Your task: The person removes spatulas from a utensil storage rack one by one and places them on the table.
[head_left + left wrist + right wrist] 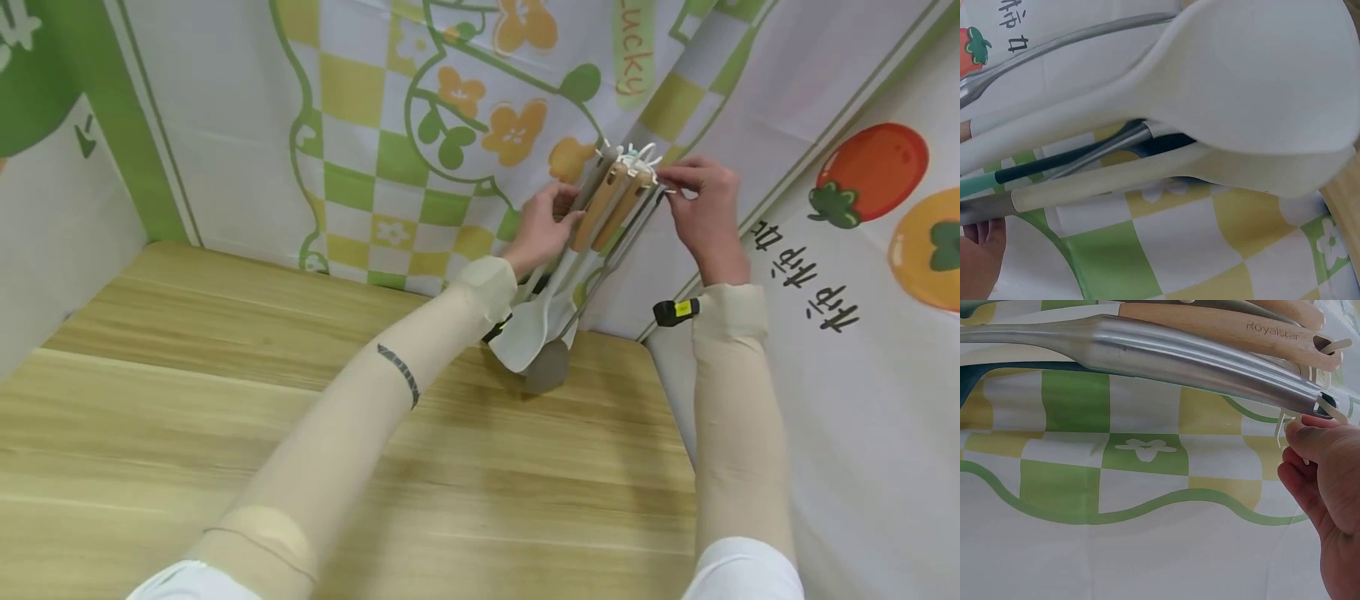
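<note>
Several kitchen utensils hang in a cluster from white hooks (637, 158). Among them are a white spatula (1260, 75), wooden handles (1229, 325), a steel-handled spatula (1197, 362) and a grey handle (988, 208). My left hand (546, 227) is on the cluster's left side, its fingers (988, 237) at the grey handle; its thumb is hidden in the left wrist view. On the right, my right hand (705, 204) pinches a white hook between thumb and forefinger, right beside the steel handle's holed end. The utensil heads hang low, close over the wooden table.
A wooden table (300, 433) extends to the left and front. A printed curtain (352, 167) with checks and flowers hangs behind the utensils. On the right stands a white panel (847, 417) with a printed tomato. Each wrist wears a small dark camera (675, 312).
</note>
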The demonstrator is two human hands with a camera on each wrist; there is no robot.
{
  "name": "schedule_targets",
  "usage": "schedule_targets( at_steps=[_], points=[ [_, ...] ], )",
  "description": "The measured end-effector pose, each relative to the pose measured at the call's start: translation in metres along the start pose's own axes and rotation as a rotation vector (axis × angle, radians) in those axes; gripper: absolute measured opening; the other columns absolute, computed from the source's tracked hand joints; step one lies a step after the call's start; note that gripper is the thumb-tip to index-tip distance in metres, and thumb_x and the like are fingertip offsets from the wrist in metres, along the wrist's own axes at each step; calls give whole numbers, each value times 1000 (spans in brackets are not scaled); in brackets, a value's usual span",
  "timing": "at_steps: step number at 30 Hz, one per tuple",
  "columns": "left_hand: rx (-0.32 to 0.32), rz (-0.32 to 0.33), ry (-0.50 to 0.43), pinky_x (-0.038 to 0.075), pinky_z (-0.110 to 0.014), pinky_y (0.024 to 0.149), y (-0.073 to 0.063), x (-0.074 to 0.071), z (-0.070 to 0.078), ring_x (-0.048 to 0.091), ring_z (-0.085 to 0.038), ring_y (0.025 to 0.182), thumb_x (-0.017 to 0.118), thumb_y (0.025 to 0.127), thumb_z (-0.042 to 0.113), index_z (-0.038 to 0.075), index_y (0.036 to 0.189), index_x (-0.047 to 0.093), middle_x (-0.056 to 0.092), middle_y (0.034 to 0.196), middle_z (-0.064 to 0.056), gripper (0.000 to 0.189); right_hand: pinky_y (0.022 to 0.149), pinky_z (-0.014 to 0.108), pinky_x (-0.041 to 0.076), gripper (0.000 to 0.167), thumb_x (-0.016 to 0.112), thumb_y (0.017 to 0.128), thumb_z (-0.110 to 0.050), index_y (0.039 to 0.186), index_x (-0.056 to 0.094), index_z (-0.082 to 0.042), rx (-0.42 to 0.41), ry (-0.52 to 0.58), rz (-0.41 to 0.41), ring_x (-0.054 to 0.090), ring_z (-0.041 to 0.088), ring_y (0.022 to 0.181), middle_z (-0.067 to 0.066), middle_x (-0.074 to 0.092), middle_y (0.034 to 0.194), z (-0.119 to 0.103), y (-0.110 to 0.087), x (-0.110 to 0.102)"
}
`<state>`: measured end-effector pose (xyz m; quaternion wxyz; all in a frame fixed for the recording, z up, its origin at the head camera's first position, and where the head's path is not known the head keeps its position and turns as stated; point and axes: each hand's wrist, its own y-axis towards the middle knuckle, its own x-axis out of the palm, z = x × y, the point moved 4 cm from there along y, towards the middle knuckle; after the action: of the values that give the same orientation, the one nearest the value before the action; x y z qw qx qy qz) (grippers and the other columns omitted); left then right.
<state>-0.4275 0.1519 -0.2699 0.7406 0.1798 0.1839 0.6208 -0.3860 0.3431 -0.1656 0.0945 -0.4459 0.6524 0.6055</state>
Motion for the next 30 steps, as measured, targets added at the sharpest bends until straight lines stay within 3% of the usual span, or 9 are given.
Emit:
schedule_targets(
  at_steps=[3, 10, 17, 23, 30],
  points=[
    [12, 14, 4, 54, -20, 90, -1, 0, 0, 66, -25, 108, 65, 98, 2, -4, 127, 61, 69, 117, -18, 30, 84, 12, 51, 20, 62, 97, 3, 106, 79, 0, 3, -8, 14, 65, 22, 97, 15, 73, 105, 1, -2, 2],
    [44, 73, -26, 55, -21, 86, -4, -5, 1, 66, -24, 104, 64, 98, 1, -3, 125, 62, 69, 114, -17, 27, 80, 10, 47, 21, 59, 97, 5, 104, 79, 2, -16, 20, 54, 58, 6, 90, 17, 73, 102, 3, -5, 8],
    [59, 130, -10, 56, -20, 84, -2, -15, 6, 68, -23, 101, 65, 98, 0, -2, 128, 65, 71, 115, -17, 30, 86, 17, 51, 24, 57, 97, 7, 108, 78, 2, 22, 18, 32, 63, 21, 97, 17, 72, 107, 0, -5, 9],
    [77, 177, -12, 56, -23, 88, -3, -28, 10, 68, -25, 104, 64, 98, 1, -2, 136, 61, 70, 119, -18, 39, 93, 19, 53, 28, 55, 97, 7, 112, 77, 0, 62, 9, 28, 62, 17, 98, 15, 72, 111, 0, -2, 9],
    [109, 215, -36, 58, -25, 87, -5, -41, 14, 70, -24, 101, 66, 97, -1, -1, 130, 67, 72, 116, -17, 33, 94, 21, 53, 29, 53, 98, 6, 114, 77, -1, 67, -9, 34, 64, 21, 101, 14, 72, 113, -1, -3, 7]
  ],
)
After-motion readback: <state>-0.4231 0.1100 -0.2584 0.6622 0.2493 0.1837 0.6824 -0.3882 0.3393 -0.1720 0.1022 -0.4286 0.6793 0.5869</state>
